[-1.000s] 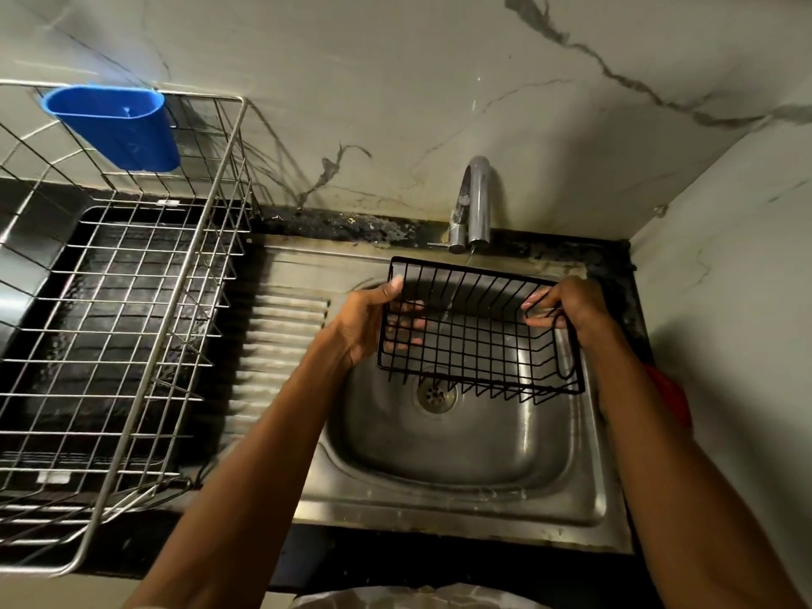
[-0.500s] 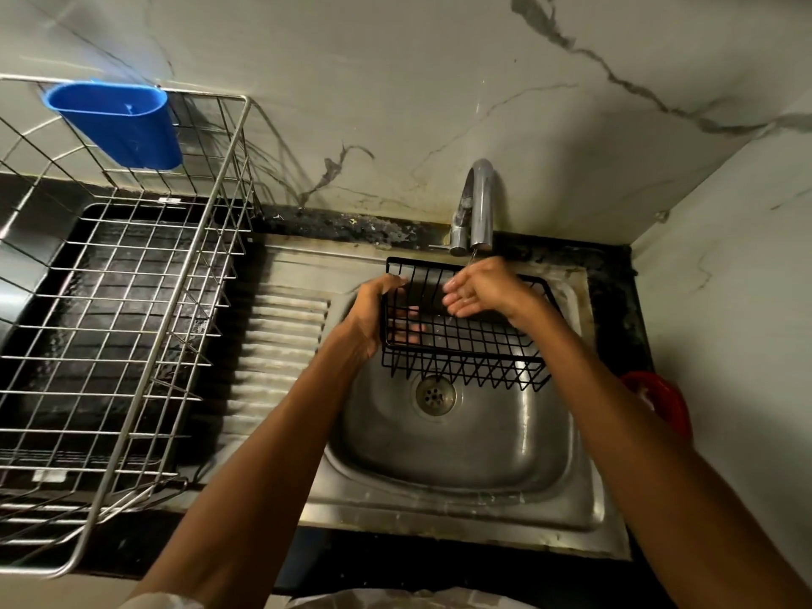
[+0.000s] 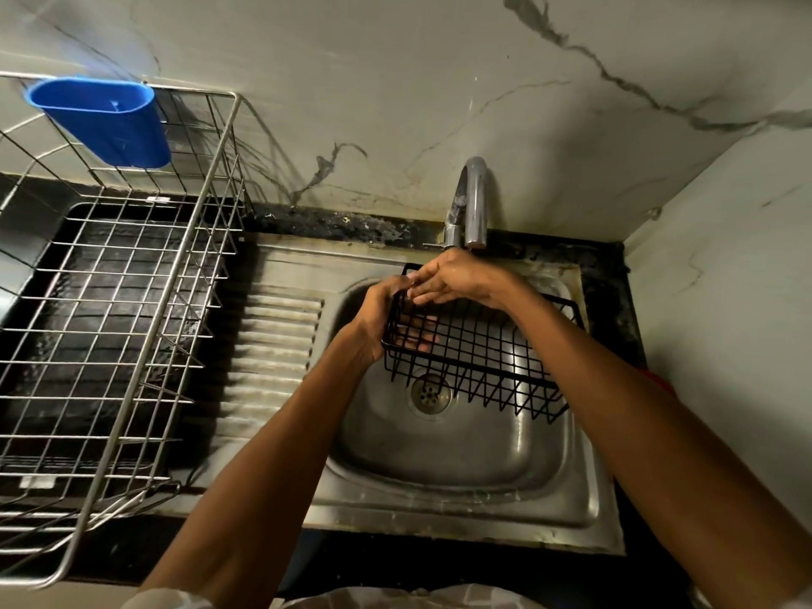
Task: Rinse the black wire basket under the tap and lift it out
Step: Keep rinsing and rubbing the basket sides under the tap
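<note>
The black wire basket (image 3: pixel 487 349) hangs tilted over the steel sink (image 3: pixel 448 468), just below the chrome tap (image 3: pixel 472 204). My left hand (image 3: pixel 386 318) grips the basket's left end, thumb on the rim and fingers showing through the wires underneath. My right hand (image 3: pixel 452 279) reaches across the top of the basket to its far left corner, fingers straight and touching the rim beside my left thumb. I cannot make out a stream of water from the spout.
A large steel wire dish rack (image 3: pixel 110 327) stands on the counter at the left, with a blue plastic cup (image 3: pixel 105 120) hooked on its back rim. The ribbed drainboard (image 3: pixel 272 367) lies between rack and sink. Marble walls close in behind and to the right.
My right hand let go of the basket's right end and moved left across it to the far left corner. The basket's right side has dropped lower; my left hand keeps its grip.
</note>
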